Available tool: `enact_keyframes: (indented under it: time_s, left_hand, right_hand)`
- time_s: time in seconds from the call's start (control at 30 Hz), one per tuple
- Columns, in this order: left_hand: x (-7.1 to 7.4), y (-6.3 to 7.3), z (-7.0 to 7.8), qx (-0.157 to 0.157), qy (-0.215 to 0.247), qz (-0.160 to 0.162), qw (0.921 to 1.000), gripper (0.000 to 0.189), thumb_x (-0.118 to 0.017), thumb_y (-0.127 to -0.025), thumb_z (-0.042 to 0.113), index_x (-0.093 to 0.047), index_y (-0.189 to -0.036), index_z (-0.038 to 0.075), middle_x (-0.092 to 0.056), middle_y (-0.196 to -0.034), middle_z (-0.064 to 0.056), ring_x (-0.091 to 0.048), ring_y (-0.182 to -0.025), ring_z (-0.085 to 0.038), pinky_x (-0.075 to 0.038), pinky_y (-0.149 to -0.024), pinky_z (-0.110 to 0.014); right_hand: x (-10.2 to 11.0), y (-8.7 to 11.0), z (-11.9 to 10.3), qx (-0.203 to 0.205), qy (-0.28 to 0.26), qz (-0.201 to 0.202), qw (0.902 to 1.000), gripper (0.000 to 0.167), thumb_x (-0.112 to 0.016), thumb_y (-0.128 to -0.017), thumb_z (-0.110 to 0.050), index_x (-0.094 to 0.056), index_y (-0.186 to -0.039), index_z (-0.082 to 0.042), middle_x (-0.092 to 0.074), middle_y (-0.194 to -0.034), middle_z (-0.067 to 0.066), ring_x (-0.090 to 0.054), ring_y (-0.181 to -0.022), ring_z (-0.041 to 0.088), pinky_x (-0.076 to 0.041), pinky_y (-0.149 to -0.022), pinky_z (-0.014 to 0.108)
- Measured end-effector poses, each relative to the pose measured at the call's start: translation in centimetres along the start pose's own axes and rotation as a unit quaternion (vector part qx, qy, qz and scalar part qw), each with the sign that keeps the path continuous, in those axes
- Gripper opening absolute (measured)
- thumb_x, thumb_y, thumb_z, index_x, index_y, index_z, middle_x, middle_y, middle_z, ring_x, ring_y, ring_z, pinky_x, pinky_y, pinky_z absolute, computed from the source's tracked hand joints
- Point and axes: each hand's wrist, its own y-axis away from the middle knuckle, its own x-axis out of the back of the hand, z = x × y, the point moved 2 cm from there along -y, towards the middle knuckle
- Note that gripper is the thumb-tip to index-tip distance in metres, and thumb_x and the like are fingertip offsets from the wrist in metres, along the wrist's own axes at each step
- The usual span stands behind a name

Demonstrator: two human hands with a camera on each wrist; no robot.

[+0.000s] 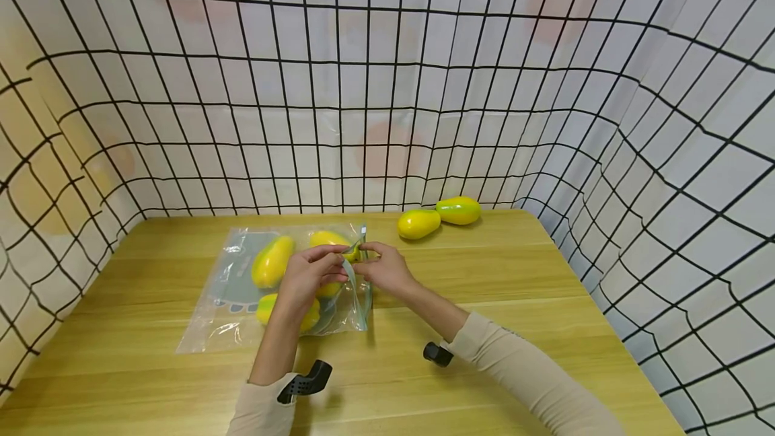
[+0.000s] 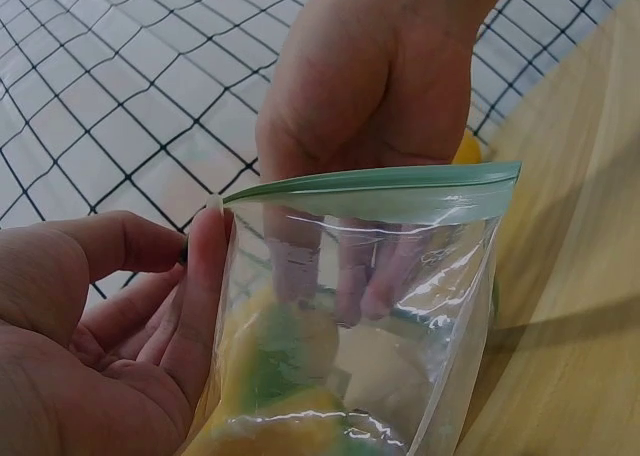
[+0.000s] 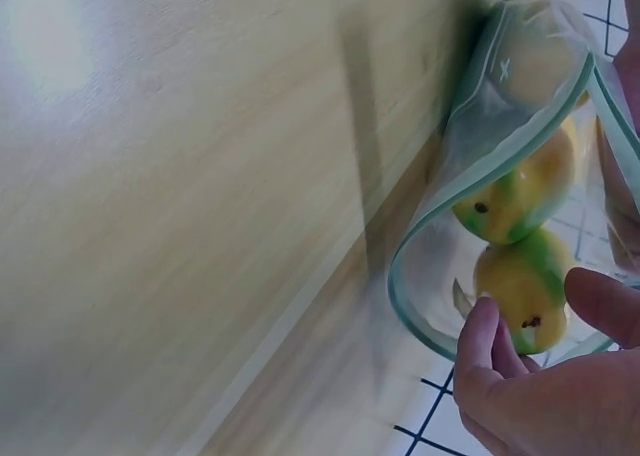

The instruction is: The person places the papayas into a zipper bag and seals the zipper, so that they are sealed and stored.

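Observation:
A clear zip bag with a green zip strip lies on the table, its mouth facing right and spread apart. Several yellow-green papayas are inside. My left hand pinches the bag's edge by the mouth between thumb and fingers. Through the opening reach the fingers of my right hand; the left wrist view shows them straight behind the clear plastic. In the right wrist view its thumb and fingertips stand apart at the stem end of one papaya.
Two more papayas, a yellow one and a greener one, lie end to end at the back of the wooden table. Black wire grid walls in the back and both sides, with pale sheeting behind it.

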Motion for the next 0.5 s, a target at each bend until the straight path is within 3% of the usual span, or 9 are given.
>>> enact_keyframes:
  time_s: [0.1,0.5]
  left_hand:
    - [-0.02,0.02,0.0,0.002,0.002,0.0,1.0,0.026,-0.062,-0.098,0.005,-0.07,-0.119,-0.007,-0.072,-0.09,-0.01,-0.071,-0.069,-0.017,-0.065,-0.069,-0.029]
    - [0.0,0.05,0.03,0.003,0.007,0.0,1.0,0.027,-0.062,-0.098,0.005,-0.068,-0.121,-0.008,-0.071,-0.086,-0.006,-0.071,-0.068,-0.016,-0.064,-0.069,-0.028]
  right_hand:
    - [-0.11,0.02,0.02,0.003,-0.004,-0.002,1.0,0.053,-0.072,-0.09,-0.014,-0.058,-0.14,-0.003,-0.07,-0.123,0.024,-0.073,-0.102,0.028,-0.063,-0.085,0.04]
    - [0.3,0.24,0.26,-0.009,0.009,0.0,0.9999,0.054,-0.075,-0.091,-0.021,-0.058,-0.141,-0.009,-0.07,-0.125,0.02,-0.069,-0.116,0.031,-0.061,-0.093,0.041]
